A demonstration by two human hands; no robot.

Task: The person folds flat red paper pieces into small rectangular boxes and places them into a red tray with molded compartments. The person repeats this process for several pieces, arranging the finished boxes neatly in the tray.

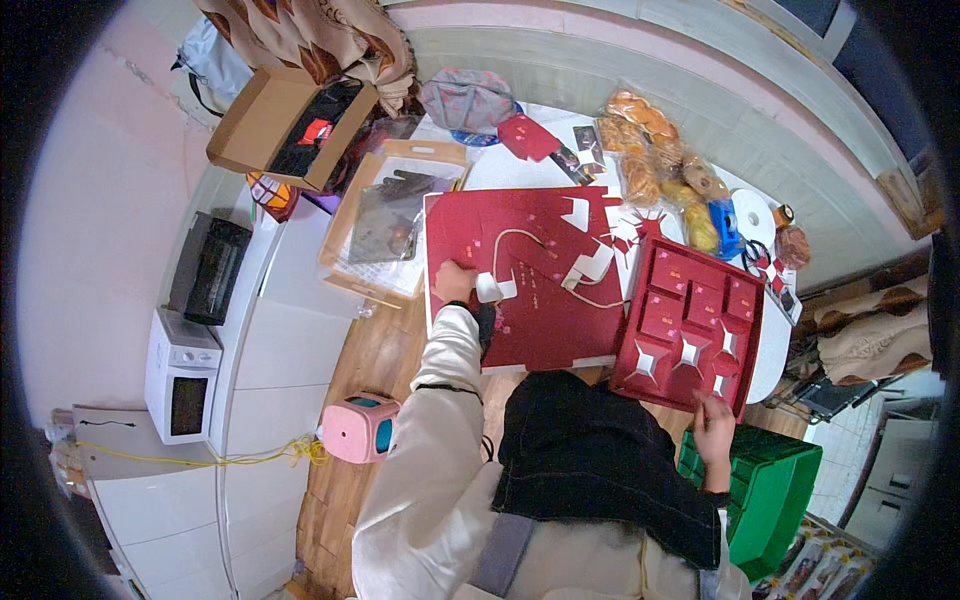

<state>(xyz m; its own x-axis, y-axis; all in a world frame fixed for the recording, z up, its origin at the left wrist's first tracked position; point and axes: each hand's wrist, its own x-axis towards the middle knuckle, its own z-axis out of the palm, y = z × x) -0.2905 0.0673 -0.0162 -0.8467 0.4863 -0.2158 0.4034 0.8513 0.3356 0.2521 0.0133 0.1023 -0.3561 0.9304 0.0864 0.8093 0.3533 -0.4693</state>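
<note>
A large flat red cardboard sheet with white cut-out flaps and cord handles lies on the table before me. My left hand is closed on its left part, beside a white flap; whatever the fingers hold is hidden. To the right, a red tray with several compartments overlaps the sheet. Some compartments carry red square lids; the nearer ones show white-lined star-shaped openings. At the tray's near edge my right hand has its fingers bent against the rim.
Bagged breads, a blue tape dispenser and a white roll line the far right. A wooden tray sits left, near an open cardboard box. Below are a green crate and a pink stool.
</note>
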